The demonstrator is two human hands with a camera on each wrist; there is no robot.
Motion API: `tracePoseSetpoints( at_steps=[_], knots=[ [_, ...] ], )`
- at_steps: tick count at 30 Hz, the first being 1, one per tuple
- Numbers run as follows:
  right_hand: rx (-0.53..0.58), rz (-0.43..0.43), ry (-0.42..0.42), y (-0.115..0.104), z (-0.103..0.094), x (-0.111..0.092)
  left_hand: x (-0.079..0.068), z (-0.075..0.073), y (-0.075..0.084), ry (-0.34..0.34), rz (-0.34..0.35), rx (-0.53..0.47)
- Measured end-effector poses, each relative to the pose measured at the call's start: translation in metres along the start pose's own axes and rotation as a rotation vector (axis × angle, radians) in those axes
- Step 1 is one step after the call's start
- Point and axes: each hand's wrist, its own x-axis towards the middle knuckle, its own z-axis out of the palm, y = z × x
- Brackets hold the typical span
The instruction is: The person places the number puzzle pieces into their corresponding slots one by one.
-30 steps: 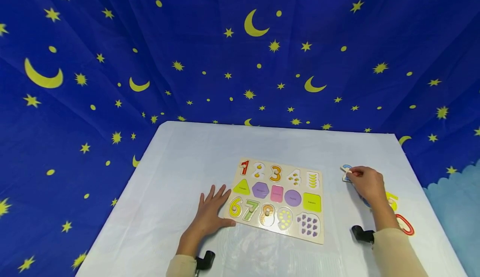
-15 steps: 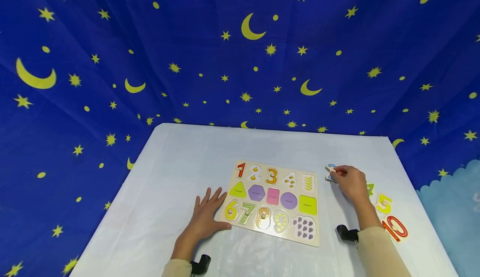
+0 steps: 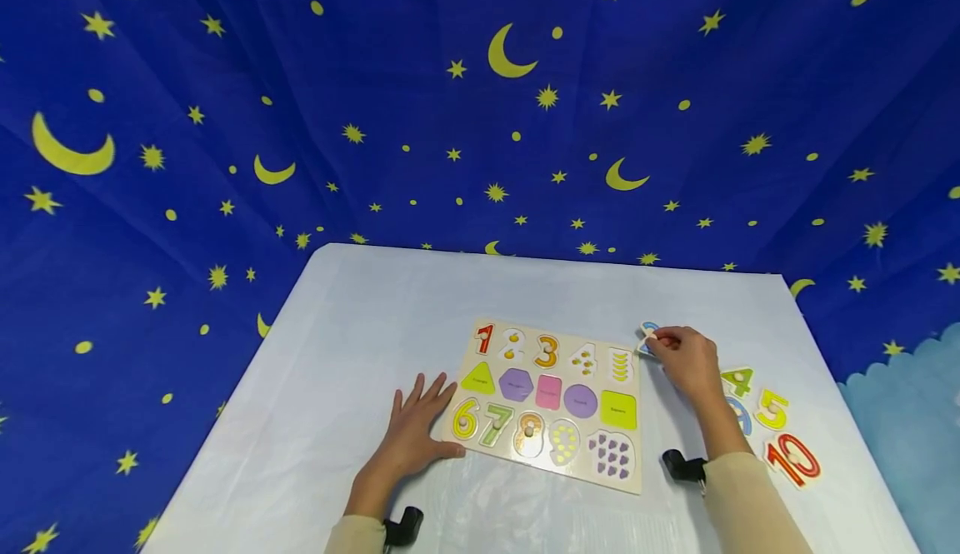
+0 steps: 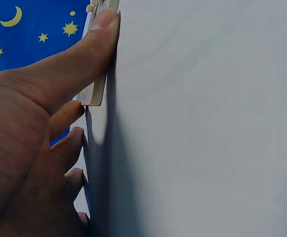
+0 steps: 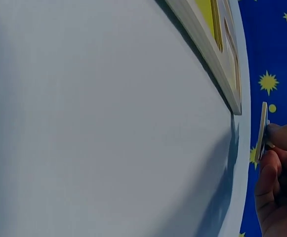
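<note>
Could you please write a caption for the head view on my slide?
Left hand touches the board; right hand pinches a blue piece near it.

My R fingers (image 5: 268, 175) pinch a blue-&-white no. pc (image 3: 647, 328), raised. Pale puzzle bd (image 3: 583, 462) lies flat, edge touching my L thumb (image 4: 96, 42); it holds several nos. (image 3: 465, 418) & shows fruit pics (image 3: 612, 454) elsewhere.

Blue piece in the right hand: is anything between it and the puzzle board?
Nothing visible: the right hand holds the blue piece by the far-right corner of the puzzle board. The yellow 5 and red 10 lie farther right.
</note>
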Motion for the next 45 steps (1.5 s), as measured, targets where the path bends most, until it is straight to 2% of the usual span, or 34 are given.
tracePoseSetpoints(
  at_steps=[11, 18, 28, 37, 45],
  knots=[
    [0.007, -0.027, 0.005, -0.006, 0.007, 0.005, 0.003, 0.0, 0.0, 0.009, 0.003, -0.005],
    [0.01, -0.077, 0.022, -0.008, 0.014, 0.005, 0.004, -0.002, 0.0, 0.01, 0.003, -0.007],
    [0.026, -0.075, -0.004, -0.013, 0.021, 0.005, 0.004, 0.0, 0.0, -0.007, -0.015, -0.025],
    [0.033, -0.128, -0.005, -0.021, 0.027, 0.002, 0.002, 0.0, 0.002, 0.005, -0.022, -0.029],
    [0.05, -0.15, -0.041, -0.034, 0.04, -0.002, 0.0, 0.001, -0.001, -0.003, -0.026, -0.027]
  ],
)
